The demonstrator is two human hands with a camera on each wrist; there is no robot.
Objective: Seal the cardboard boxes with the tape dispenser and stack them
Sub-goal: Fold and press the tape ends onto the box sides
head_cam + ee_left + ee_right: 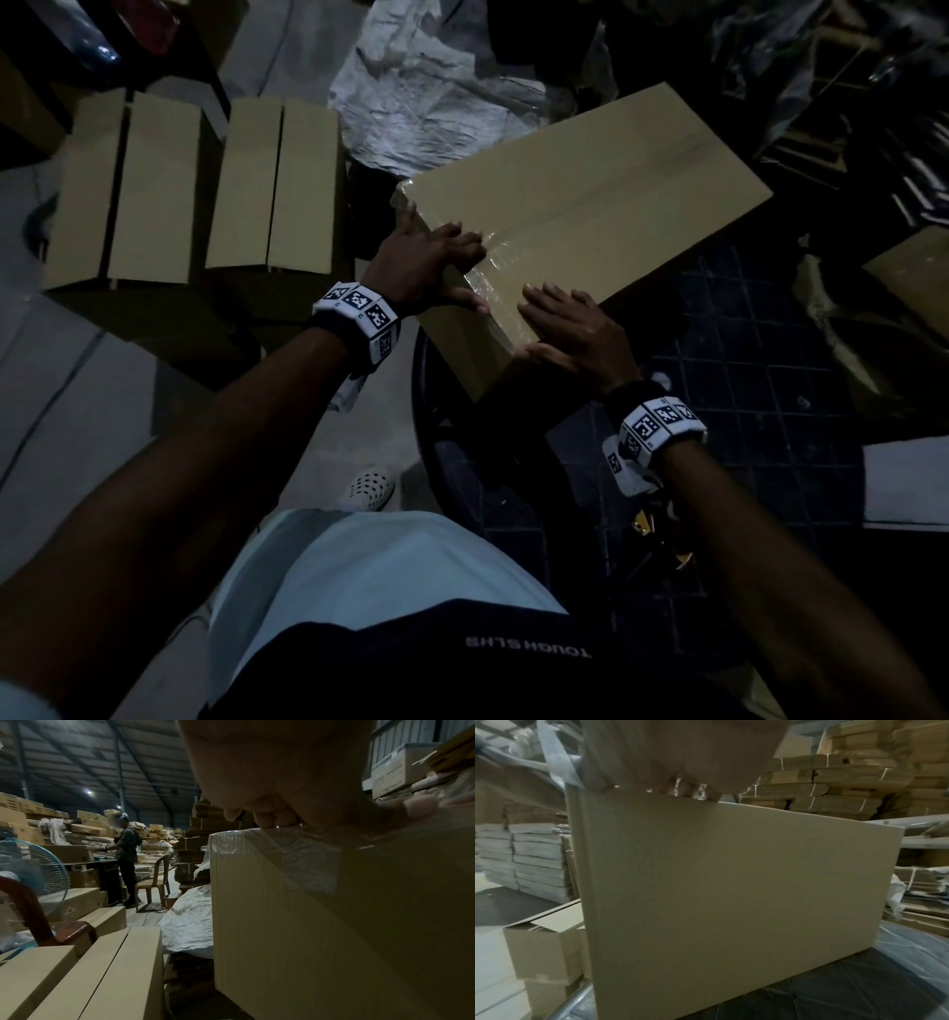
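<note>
The long cardboard box (590, 205) lies under both hands on a dark quilted surface (760, 360), its near end toward the person and its far end running away past the fingertips. A strip of clear tape (493, 257) runs along its top seam and folds over the near end.

The left hand (426, 267) is laid over the near left corner of the box, fingers (457, 236) stretched together across the top onto the tape, thumb lower on the end edge. In the left wrist view those fingers (270, 819) press flat on the crinkled tape (303, 862) at the corner; they curl round nothing.

The right hand (575, 329) lies flat on the top of the box just right of the left fingers, fingers (544, 303) straight and slightly apart, thumb hooked over the near edge. From the right wrist view the fingertips (687, 790) rest on the top edge above the plain side wall of the box (731, 892).

Left of the left fingers stand 2 boxes (195, 190) with unsealed top flaps, side by side on the floor. Beyond the fingertips lies crumpled white paper (431, 97). Far off in the left wrist view another person (127, 852) works at a counter (85, 863), with a fan (38, 870) and a plastic chair (154, 880) near.
</note>
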